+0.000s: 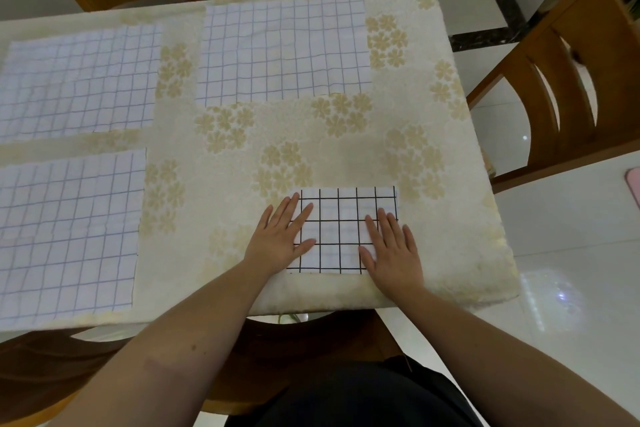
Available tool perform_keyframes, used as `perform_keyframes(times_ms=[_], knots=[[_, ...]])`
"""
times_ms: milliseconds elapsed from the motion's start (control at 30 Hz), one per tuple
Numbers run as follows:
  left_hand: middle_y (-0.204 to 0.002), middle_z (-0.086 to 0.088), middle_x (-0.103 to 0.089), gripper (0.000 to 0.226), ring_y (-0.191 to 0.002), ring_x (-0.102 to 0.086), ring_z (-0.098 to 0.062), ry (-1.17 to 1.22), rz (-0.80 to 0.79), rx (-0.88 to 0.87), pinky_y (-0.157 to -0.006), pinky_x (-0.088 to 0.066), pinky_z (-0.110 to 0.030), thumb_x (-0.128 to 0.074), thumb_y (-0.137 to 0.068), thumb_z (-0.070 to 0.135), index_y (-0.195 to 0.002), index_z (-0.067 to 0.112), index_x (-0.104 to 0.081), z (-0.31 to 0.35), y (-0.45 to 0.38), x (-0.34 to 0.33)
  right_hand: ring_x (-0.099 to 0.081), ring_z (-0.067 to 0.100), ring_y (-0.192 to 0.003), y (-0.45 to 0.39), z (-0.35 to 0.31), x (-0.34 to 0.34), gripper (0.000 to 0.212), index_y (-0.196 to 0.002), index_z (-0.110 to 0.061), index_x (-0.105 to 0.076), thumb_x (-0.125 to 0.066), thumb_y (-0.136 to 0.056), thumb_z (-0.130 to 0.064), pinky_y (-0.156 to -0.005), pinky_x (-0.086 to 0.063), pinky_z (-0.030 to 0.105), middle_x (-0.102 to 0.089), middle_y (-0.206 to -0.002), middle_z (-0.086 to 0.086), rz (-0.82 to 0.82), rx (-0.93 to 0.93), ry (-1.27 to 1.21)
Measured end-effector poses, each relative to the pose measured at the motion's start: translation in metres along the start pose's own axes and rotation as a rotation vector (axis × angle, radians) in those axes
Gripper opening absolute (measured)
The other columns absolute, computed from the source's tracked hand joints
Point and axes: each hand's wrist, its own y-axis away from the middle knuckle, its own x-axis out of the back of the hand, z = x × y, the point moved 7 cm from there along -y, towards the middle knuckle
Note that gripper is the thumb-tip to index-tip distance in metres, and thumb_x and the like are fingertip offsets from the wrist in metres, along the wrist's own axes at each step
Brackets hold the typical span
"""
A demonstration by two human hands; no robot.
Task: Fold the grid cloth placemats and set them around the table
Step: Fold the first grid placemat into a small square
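A folded placemat (341, 230), white with a black grid, is laid near the table's (450, 274) near edge, towards its right corner. It is pressed flat by both hands: the left hand (282, 236) is spread on its left edge, with the fingertips and thumb on the cloth and the palm partly on the tablecloth (225, 204); the right hand (393, 250) is laid flat over its right part, fingers straight and pointing away from the person. Nothing is gripped by either hand. Three unfolded placemats with a fainter grid are spread flat elsewhere: one (284, 48) at the far side, one (78, 83) at the far left, one (67, 232) at the near left, each apart from the others. The tablecloth is cream with a flower print. Wooden chairs (568, 87) are seen at the far side and the right.
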Motion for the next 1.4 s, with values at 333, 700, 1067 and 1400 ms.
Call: perform_keyframes(times_ms=[333,700,1067,1400], knots=[[-0.163,-0.007,-0.001,0.066,-0.150,0.001,-0.021,-0.016,0.199,-0.120,-0.121,-0.004,-0.044,-0.019,-0.101,0.056,-0.156,0.022,-0.007,0.026,0.008,0.017,-0.049,0.031,-0.120,0.011,0.032,0.045,0.047,-0.136,-0.010,-0.050,-0.059,-0.092,-0.021,-0.097,-0.042,0.043,-0.053,-0.132,0.014,0.247,-0.308,-0.489],[-0.162,-0.007,-0.011,0.057,-0.149,-0.010,-0.024,0.045,0.105,-0.117,-0.118,-0.011,-0.044,-0.020,-0.101,0.039,-0.155,0.022,-0.015,0.076,0.034,-0.027,-0.059,0.025,-0.103,0.023,0.041,0.037,0.042,-0.129,-0.005,-0.053,-0.063,-0.089,-0.014,-0.078,-0.038,0.023,-0.060,-0.119,0.014,0.047,-0.635,-0.774],[-0.162,0.001,0.010,0.058,-0.148,0.015,-0.014,0.073,0.068,-0.125,-0.118,0.007,-0.039,-0.012,-0.102,0.044,-0.155,0.026,0.003,0.072,0.032,-0.030,-0.061,0.026,-0.088,0.019,0.039,0.031,0.031,-0.100,-0.004,-0.071,-0.069,-0.085,-0.031,-0.078,-0.049,0.031,-0.070,-0.105,0.013,-0.167,-0.760,-0.880],[-0.163,-0.002,-0.002,0.061,-0.150,-0.002,-0.020,0.078,0.052,-0.109,-0.118,-0.002,-0.041,-0.018,-0.101,0.044,-0.156,0.019,-0.005,0.072,0.032,-0.031,-0.062,0.026,-0.102,0.020,0.021,0.041,0.053,-0.120,-0.009,-0.058,-0.076,-0.075,-0.030,-0.091,-0.052,0.042,-0.064,-0.111,0.007,-0.091,-0.723,-1.048]])
